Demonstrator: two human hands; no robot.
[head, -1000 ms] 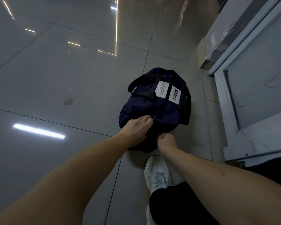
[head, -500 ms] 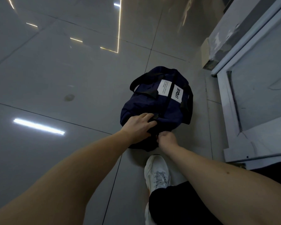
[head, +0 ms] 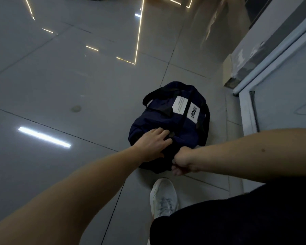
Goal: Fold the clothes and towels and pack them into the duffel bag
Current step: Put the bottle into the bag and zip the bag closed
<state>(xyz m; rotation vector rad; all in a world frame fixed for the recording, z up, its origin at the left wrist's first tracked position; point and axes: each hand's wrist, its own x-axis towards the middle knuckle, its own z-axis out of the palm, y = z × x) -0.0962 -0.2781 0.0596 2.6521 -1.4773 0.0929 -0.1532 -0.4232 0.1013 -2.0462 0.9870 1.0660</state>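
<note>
Item: navy duffel bag, on the grey tiled floor, right of centre, its near end just beyond our white shoe.
- Fittings: black carry strap arched over the far end; two white labels on top, the right one reading "LVQUE".
- Contents: we cannot see inside, and no clothes or towels are in view.

Item: our left hand, laid on the bag's near top, fingers fairly straight and spread on the fabric, grasping nothing.

Item: our right hand, at the bag's near end, fingers clenched round a bit of the bag there. Which part it grips is hidden under the fist.

Item: white panelled frame, along the right side, near the bag but apart from it.

Item: black shorts, near right corner.
</note>
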